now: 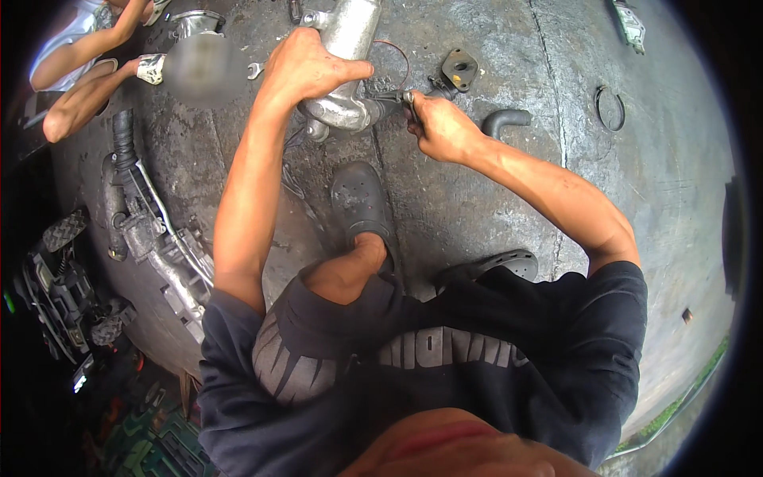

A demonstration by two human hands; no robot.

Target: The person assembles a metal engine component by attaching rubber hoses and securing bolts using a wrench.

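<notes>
Dark shirt cloth [445, 389] fills the lower middle, worn by the person looking down. Beyond it, a grey clog [359, 195] stands on the stained concrete floor [445, 207]. Farther forward, the right hand [443, 127] has its fingers clenched around a small tool [409, 102], its kind unclear, at the pipe's lower end. The left hand [310, 67] grasps that silver metal pipe [347, 40], thumb laid across, fingertips hidden. To the right are a black bent hose [506, 121] and a flange plate [459, 70]; upper left, another person's shoe [150, 69].
</notes>
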